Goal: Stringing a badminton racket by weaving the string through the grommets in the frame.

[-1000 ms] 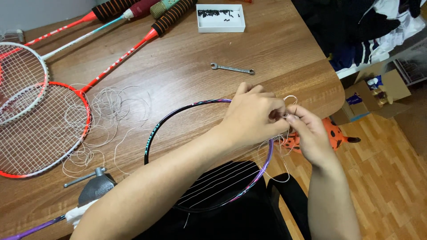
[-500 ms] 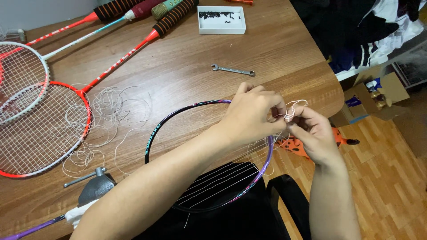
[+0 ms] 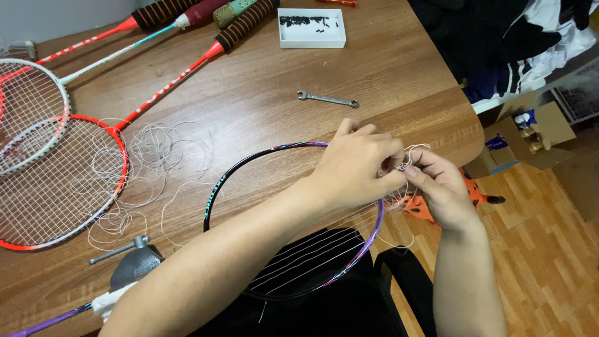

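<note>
Where the wooden surface (image 3: 387, 68) rounds off at its near right corner, the left hand (image 3: 359, 165) and the right hand (image 3: 440, 187) meet over the rim of a black and purple racket frame (image 3: 215, 190). Both hands have their fingers closed, pinching a loop of thin white string (image 3: 412, 153) between them, right at the frame's right side. That frame lies partly on the surface and partly over the person's lap, with only a few strings stretched across its lower part. Left of it, a loose tangle of white string (image 3: 150, 162) spreads beside a red-framed strung racket (image 3: 59, 187), which a white-framed strung racket (image 3: 31, 122) overlaps. A small silver spanner (image 3: 327, 99) lies well apart beyond the hands, and farther back sits a shallow white tray of small black pieces (image 3: 312, 28). Near the left forearm stands a grey metal clamp (image 3: 134, 262).
</note>
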